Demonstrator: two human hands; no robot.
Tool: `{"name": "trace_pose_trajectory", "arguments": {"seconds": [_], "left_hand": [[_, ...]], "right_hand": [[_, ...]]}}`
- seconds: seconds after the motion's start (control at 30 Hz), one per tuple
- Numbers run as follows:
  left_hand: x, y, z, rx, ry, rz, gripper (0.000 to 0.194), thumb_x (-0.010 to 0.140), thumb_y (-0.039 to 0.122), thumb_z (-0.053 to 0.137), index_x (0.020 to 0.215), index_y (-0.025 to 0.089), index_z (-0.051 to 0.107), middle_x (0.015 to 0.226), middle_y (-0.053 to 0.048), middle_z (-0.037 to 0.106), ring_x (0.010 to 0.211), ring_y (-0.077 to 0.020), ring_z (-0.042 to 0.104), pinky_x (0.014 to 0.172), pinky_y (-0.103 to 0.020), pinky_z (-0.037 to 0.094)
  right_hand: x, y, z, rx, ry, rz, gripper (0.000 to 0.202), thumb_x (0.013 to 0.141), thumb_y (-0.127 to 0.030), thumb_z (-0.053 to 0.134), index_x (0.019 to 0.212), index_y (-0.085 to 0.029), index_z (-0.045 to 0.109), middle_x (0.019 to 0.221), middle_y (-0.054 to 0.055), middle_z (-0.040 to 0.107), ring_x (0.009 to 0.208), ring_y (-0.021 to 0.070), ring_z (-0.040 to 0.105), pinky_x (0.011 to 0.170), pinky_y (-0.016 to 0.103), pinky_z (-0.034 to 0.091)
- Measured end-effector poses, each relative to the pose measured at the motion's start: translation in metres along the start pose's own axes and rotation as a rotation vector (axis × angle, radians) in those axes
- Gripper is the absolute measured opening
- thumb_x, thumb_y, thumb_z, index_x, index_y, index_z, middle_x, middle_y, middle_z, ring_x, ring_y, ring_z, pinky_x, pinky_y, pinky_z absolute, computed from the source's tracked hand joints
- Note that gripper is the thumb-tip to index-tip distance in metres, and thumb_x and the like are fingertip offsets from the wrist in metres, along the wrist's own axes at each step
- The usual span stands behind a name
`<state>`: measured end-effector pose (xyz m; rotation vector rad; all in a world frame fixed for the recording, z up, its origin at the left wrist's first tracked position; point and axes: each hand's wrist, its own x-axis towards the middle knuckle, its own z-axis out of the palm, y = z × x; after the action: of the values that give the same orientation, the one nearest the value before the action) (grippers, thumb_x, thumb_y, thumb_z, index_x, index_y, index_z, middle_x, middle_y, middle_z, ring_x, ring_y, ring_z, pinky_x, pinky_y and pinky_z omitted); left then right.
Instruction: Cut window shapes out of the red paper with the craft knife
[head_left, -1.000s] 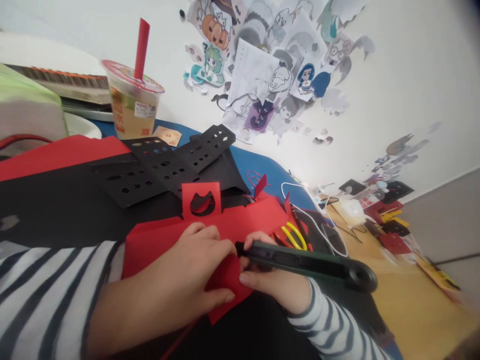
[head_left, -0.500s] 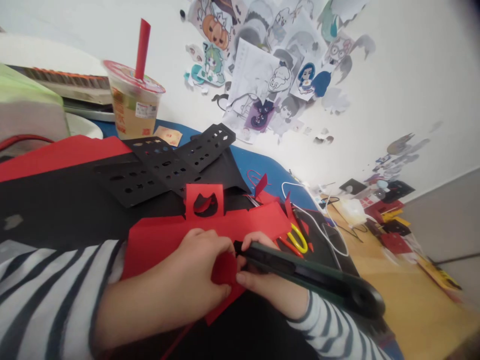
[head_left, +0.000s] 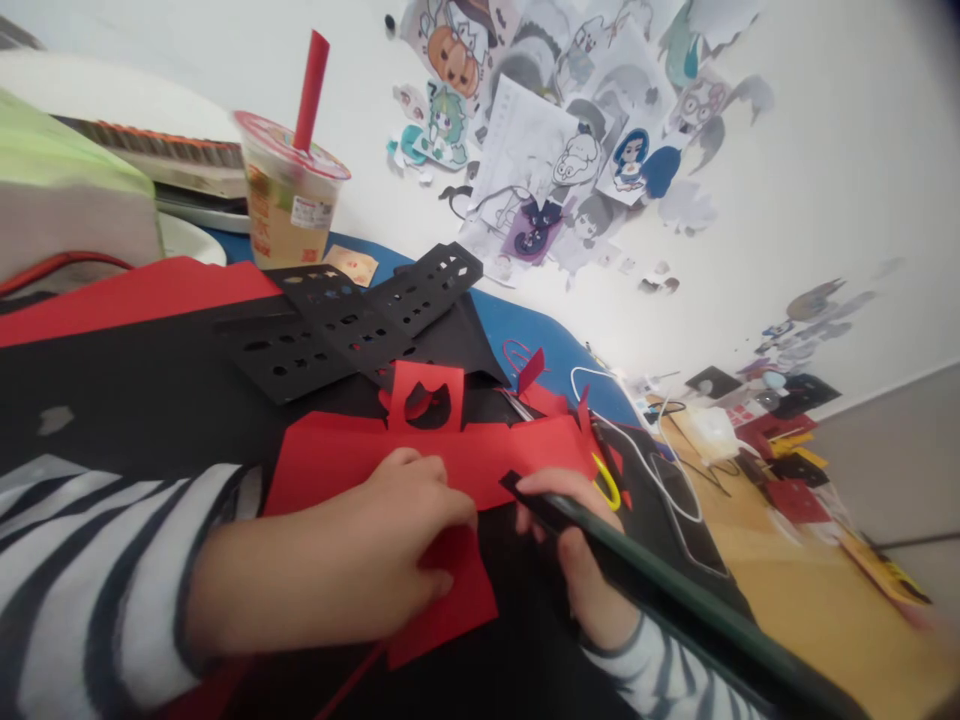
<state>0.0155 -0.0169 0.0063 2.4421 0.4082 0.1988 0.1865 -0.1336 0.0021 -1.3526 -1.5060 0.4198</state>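
My left hand (head_left: 390, 540) is closed on a piece of red card (head_left: 465, 590), its thumb and fingers pinching a folded or curled part. The larger red sheet (head_left: 322, 450) lies just beyond, with a raised square tab (head_left: 405, 375) that has a cat-head-shaped hole. To the right, my right hand (head_left: 585, 570) grips the narrow front end of a long dark green and black stapler (head_left: 675, 590). That tool's tip is apart from the card in my left hand, and its back end runs out at the bottom edge.
Black card with punched holes (head_left: 330, 330) lies beyond the red sheet. A drink cup with a red straw (head_left: 292, 200) stands at the back left. Yellow-handled scissors (head_left: 609, 485), a white cable (head_left: 637, 450) and a phone (head_left: 679, 500) are at the right.
My right hand has drawn the stapler away from the red card, to the right and towards me. My left hand keeps its hold on the card. The view has shifted slightly.
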Motion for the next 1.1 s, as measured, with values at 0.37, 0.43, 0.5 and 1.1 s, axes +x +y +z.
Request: {"name": "trace_pose_trajectory", "arguments": {"seconds": [0.37, 0.43, 0.5, 1.1], "left_hand": [[-0.001, 0.006, 0.010, 0.057, 0.127, -0.007, 0.015, 0.073, 0.013, 0.055, 0.070, 0.024, 0.066, 0.071, -0.002, 0.058, 0.074, -0.0213, 0.051, 0.069, -0.034, 0.039], [0.000, 0.006, 0.010, 0.075, 0.147, 0.016, 0.013, 0.072, 0.014, 0.056, 0.069, 0.022, 0.065, 0.074, -0.003, 0.058, 0.075, -0.0219, 0.051, 0.068, -0.035, 0.039], [0.000, 0.003, 0.009, 0.090, 0.143, 0.038, 0.008, 0.072, 0.017, 0.058, 0.070, 0.021, 0.065, 0.078, -0.004, 0.058, 0.075, -0.0225, 0.051, 0.067, -0.035, 0.039], [0.003, -0.003, 0.012, 0.094, 0.122, 0.013, 0.008, 0.072, 0.022, 0.057, 0.066, 0.020, 0.062, 0.076, -0.002, 0.059, 0.076, -0.0218, 0.052, 0.069, -0.037, 0.039]], "right_hand": [[-0.009, -0.015, 0.012, -0.320, -0.154, -0.142, 0.014, 0.071, -0.012, 0.053, 0.070, -0.022, 0.063, 0.061, -0.001, 0.071, 0.054, 0.0134, 0.066, 0.055, 0.023, 0.047], [-0.008, -0.016, 0.013, -0.342, -0.138, -0.146, 0.016, 0.069, -0.010, 0.050, 0.067, -0.022, 0.061, 0.058, -0.002, 0.069, 0.050, 0.0124, 0.065, 0.052, 0.022, 0.047], [-0.007, -0.016, 0.013, -0.347, -0.137, -0.147, 0.017, 0.069, -0.009, 0.049, 0.066, -0.022, 0.060, 0.056, -0.002, 0.069, 0.048, 0.0119, 0.064, 0.049, 0.022, 0.047], [-0.011, -0.011, 0.011, -0.261, -0.222, -0.129, 0.022, 0.070, -0.004, 0.051, 0.077, -0.023, 0.060, 0.063, -0.001, 0.070, 0.050, 0.0109, 0.064, 0.047, 0.019, 0.047]]}}
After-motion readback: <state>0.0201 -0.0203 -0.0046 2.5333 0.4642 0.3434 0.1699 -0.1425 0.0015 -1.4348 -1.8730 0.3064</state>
